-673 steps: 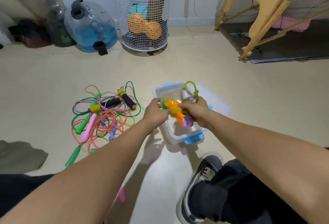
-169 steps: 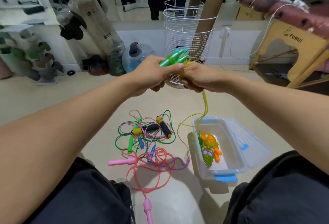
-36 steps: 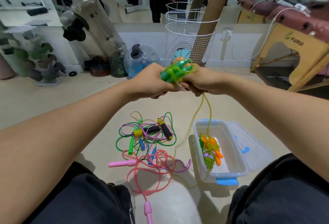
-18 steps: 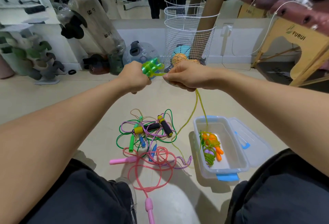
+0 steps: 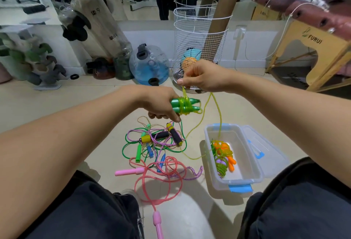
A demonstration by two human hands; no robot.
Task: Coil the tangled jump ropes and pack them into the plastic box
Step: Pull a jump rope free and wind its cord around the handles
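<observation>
My left hand (image 5: 161, 103) grips two green handles (image 5: 185, 105) held side by side, with yellow-green cord wound around them. Just above, my right hand (image 5: 203, 77) pinches that yellow-green cord (image 5: 217, 109), whose slack hangs down to the floor and the box. The clear plastic box (image 5: 245, 162) with blue clips stands open on the floor at the right and holds a coiled bundle (image 5: 223, 157) with orange and purple handles. Left of the box lies a tangled pile of ropes (image 5: 157, 141). A pink rope (image 5: 161, 174) sprawls nearer to me.
The box's lid (image 5: 266, 153) hangs open on its right side. A white wire basket (image 5: 199, 48), a blue water jug (image 5: 150, 65) and large bottles stand along the mirrored wall. A wooden table leg (image 5: 321, 63) is at the right. My knees frame the bottom.
My left hand has dropped lower with the green handles, which now lie level. My right hand has lifted above them, drawing the cord up. More turns sit around the handles.
</observation>
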